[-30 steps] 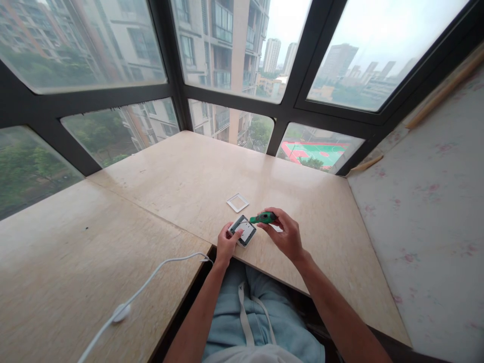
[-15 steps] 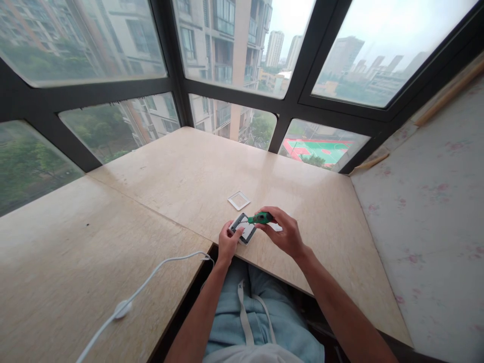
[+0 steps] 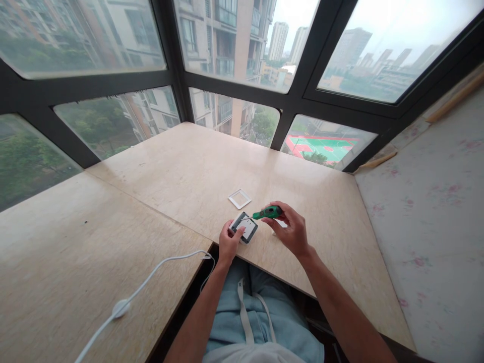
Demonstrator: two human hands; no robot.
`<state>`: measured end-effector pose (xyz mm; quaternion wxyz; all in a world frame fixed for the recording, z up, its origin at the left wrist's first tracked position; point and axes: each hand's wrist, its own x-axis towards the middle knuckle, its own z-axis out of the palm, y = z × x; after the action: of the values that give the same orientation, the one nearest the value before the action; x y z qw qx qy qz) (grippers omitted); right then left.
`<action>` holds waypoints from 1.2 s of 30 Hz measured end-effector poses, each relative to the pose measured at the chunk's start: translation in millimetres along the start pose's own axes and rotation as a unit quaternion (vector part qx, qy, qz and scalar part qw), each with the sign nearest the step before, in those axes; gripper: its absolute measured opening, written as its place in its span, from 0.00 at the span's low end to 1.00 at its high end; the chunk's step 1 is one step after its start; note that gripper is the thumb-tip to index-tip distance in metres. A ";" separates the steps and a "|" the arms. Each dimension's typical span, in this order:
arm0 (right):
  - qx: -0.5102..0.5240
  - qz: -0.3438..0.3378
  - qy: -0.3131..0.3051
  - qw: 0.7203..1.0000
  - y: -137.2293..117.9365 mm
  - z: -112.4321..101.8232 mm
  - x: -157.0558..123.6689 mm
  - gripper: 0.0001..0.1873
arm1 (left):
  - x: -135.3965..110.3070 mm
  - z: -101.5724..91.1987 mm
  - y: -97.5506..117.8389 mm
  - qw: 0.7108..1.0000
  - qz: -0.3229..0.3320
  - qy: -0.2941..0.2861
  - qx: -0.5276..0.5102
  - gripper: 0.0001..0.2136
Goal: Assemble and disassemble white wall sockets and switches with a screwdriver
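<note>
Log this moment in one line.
left hand: holds socket panel | right hand: holds green screwdriver, shaft over panel | white square frame: on tabletop beyond panel

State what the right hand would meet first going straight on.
With its green screwdriver, probably the square white-and-grey device in the left hand; whether they touch now is unclear.

Screwdriver handle (image 3: 265,213) is green with black patches; square unit (image 3: 250,229) is white with dark grey edging, loose frame (image 3: 233,203) white. Tabletop (image 3: 113,227) reads mottled beige; wallpaper (image 3: 427,227) shows pink flowers on off-white.
</note>
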<state>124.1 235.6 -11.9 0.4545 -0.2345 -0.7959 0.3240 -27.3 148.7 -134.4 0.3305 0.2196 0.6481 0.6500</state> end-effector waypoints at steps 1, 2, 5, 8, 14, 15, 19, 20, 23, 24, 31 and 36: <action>0.004 0.002 -0.002 1.000 0.8 0.0 0.4 0.20 | -0.2 -0.2 0.5 1.000 0.001 -0.001 0.000 0.25; 0.008 0.003 -0.005 1.000 1.6 0.1 0.9 0.20 | -0.3 -0.3 0.9 1.000 0.002 -0.002 0.001 0.25; 0.013 0.003 -0.011 1.000 2.7 0.7 2.5 0.20 | -0.3 -0.3 0.9 1.000 0.006 0.000 0.008 0.24; 0.014 0.008 -0.016 1.000 1.9 0.9 3.8 0.19 | -0.4 0.2 0.2 1.000 0.004 0.001 0.010 0.25; -0.016 -0.006 -0.028 0.999 -3.3 0.3 6.8 0.18 | -0.4 0.8 -0.3 1.000 -0.002 0.010 0.009 0.25; -0.015 0.001 -0.034 0.999 -4.5 0.4 8.4 0.18 | 0.0 0.8 -0.4 1.000 -0.005 0.012 0.006 0.26; -0.044 0.036 -0.076 0.996 -13.7 -0.3 18.3 0.19 | 0.7 0.6 -0.1 1.000 -0.018 0.007 -0.005 0.27; -0.074 0.040 -0.087 0.993 -17.3 -0.7 21.3 0.19 | 0.4 0.4 0.1 1.000 -0.017 0.005 -0.003 0.27; -0.209 0.044 -0.110 0.971 -29.2 -1.1 30.8 0.17 | -1.5 0.2 0.1 1.000 -0.004 0.006 0.015 0.27; -0.257 0.044 -0.112 0.959 -32.8 -0.7 34.1 0.17 | -2.2 0.2 -0.3 1.000 0.000 0.009 0.020 0.27; -0.373 -0.024 -0.188 0.908 -42.1 -2.1 59.2 0.16 | -1.1 0.2 -2.0 1.000 -0.005 0.024 0.017 0.27; -0.207 -0.119 -0.307 0.921 -42.8 -17.6 67.9 0.16 | -0.6 1.0 -0.5 0.999 -0.010 0.032 0.014 0.27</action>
<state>103.8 257.1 64.8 0.1642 -0.1158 -0.9678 0.1516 -26.1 149.0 -134.7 0.3134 0.1970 0.6696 0.6440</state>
